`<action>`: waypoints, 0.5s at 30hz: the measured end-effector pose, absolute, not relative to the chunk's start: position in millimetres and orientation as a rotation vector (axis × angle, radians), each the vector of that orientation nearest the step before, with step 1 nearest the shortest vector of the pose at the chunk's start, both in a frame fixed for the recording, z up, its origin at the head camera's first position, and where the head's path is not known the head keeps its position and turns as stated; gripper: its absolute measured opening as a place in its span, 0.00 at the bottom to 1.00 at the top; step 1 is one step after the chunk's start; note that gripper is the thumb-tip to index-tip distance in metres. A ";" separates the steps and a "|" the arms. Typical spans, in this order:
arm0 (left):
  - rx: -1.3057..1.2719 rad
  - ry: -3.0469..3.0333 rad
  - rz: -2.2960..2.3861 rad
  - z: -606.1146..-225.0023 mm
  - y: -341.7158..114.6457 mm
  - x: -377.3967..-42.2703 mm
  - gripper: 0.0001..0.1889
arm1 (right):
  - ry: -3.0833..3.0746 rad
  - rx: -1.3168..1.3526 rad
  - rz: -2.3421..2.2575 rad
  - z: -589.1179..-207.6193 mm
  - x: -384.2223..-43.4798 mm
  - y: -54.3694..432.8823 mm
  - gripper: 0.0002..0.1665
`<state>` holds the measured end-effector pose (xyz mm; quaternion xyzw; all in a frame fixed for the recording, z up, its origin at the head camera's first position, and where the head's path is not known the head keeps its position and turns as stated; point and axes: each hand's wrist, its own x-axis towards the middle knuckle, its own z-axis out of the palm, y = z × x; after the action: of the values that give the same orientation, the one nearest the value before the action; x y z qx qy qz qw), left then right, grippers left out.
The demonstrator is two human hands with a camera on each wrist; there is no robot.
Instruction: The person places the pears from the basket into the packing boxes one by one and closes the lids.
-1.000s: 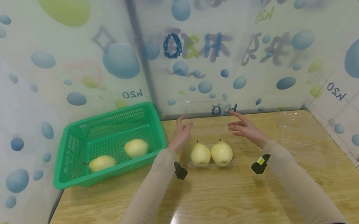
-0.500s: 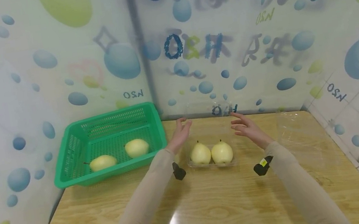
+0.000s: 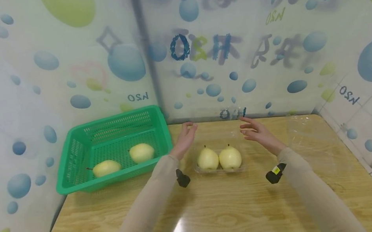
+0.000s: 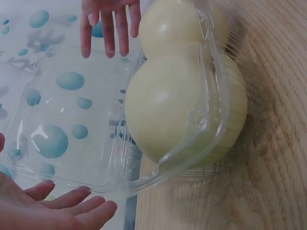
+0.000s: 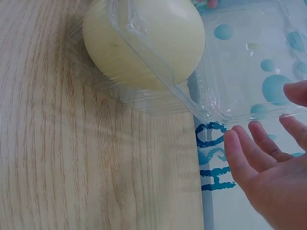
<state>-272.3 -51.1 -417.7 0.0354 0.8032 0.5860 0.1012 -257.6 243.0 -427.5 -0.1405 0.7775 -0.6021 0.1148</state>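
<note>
A clear plastic clamshell box (image 3: pixel 219 171) holds two pale yellow pears, the left pear (image 3: pixel 207 159) and the right pear (image 3: pixel 230 158), side by side with stems up. Its transparent lid (image 4: pixel 67 112) stands raised at the back, hinged away from the fruit. My left hand (image 3: pixel 185 140) is at the lid's left edge, fingers extended and fingertips close under the rim in the left wrist view. On the other side, my right hand (image 3: pixel 260 134) has its fingers spread, fingertips right at the lid's edge (image 5: pixel 225 118). Neither hand grips the lid.
On the left stands a green plastic basket (image 3: pixel 68 164) with two more pears, one pear (image 3: pixel 106 168) lying on its side and another pear (image 3: pixel 142 153). More clear plastic packaging (image 3: pixel 304 131) lies at the right of the wooden table (image 3: pixel 228 213). A patterned wall covering (image 3: pixel 203 86) borders the back.
The raised lid has sunk slightly backward. Both hands have drawn a little outward, away from each other. The pears and basket are unchanged.
</note>
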 end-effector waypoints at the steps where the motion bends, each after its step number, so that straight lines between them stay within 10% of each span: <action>1: 0.107 2.368 1.734 -417.4 -51.3 -272.0 0.25 | 2.289 -0.419 -1.756 -427.5 -257.3 243.5 0.37; 15: 0.144 2.407 1.731 -419.5 -54.1 -268.2 0.27 | 2.313 -0.445 -1.713 -423.0 -249.1 245.6 0.36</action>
<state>-268.2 -54.1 -419.5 0.0483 0.8078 0.5811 0.0865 -249.1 245.6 -423.0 -0.1520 0.7889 -0.5843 0.1145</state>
